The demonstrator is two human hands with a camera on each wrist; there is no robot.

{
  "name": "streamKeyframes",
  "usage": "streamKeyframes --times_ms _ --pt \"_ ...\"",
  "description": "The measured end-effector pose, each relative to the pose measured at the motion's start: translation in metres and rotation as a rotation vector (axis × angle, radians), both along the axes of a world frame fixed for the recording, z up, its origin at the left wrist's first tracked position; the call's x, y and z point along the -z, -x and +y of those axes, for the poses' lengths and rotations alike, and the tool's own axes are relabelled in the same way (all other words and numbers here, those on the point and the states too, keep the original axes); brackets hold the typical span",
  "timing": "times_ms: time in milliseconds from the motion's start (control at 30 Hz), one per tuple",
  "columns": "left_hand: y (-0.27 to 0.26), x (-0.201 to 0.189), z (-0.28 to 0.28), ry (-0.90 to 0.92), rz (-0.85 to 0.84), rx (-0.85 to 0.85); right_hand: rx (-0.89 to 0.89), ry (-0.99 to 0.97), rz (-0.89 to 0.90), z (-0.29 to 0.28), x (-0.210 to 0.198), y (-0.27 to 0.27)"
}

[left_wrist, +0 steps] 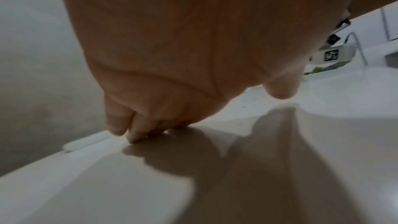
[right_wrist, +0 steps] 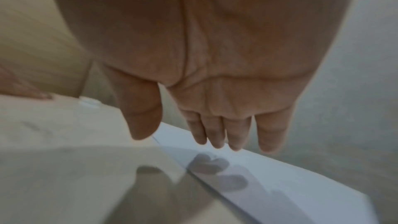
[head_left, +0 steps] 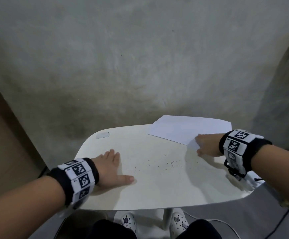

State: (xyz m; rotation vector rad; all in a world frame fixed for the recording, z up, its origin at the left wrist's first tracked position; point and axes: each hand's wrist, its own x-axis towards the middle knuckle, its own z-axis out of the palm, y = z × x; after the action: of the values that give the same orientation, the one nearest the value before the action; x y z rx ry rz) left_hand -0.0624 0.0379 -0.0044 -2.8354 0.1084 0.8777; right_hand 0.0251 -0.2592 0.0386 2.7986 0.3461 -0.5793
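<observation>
2 open hands, holding nothing: left hand [head_left: 112,167] resting on table [head_left: 157,187], right hand [head_left: 207,144] hovering over paper [head_left: 183,130], which is overhanging the edge at 1 o'clock. A nudge is risking it sliding off.

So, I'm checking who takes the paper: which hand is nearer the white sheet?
Right. The right hand is over the near corner of the sheet; the left hand rests on the table, well off to the sheet's left.

A rounded white table [head_left: 157,187] stands before mottled grey concrete [head_left: 140,66] and a brown panel [head_left: 2,135].
</observation>
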Motion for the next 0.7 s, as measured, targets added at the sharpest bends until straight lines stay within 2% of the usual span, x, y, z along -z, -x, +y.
streamKeyframes --times_ms 100,233,267,333,400,467,533,600,633,700 --pt "0.000 0.003 -0.034 0.094 0.007 0.156 -0.122 -0.030 0.043 0.030 0.006 0.023" --pt "-0.003 -0.005 -0.058 0.232 0.003 0.357 -0.244 -0.079 0.243 0.063 0.015 0.058" --pt "-0.005 -0.006 -0.053 0.240 -0.025 0.357 -0.229 -0.135 0.272 0.064 0.014 0.057" --pt "-0.011 -0.004 -0.033 0.194 -0.087 0.254 -0.183 -0.193 0.217 0.061 0.012 0.049" --pt "-0.019 0.001 -0.012 0.103 -0.121 0.109 -0.144 -0.126 0.084 0.061 0.015 0.046" --pt "-0.021 0.004 -0.005 0.043 -0.108 0.034 -0.201 -0.068 0.089 0.069 0.021 0.051" --pt "-0.015 0.001 -0.011 0.073 -0.050 0.094 -0.301 -0.126 0.244 0.081 0.021 0.058" --pt "-0.003 -0.005 -0.019 0.177 0.015 0.245 -0.272 -0.307 0.311 0.076 0.010 0.059" --pt "0.004 -0.008 -0.017 0.233 0.017 0.282 -0.212 -0.383 0.265 0.063 0.004 0.058" --pt "0.021 -0.010 0.005 0.260 -0.085 0.213 -0.100 -0.395 0.094 0.024 0.002 0.062"
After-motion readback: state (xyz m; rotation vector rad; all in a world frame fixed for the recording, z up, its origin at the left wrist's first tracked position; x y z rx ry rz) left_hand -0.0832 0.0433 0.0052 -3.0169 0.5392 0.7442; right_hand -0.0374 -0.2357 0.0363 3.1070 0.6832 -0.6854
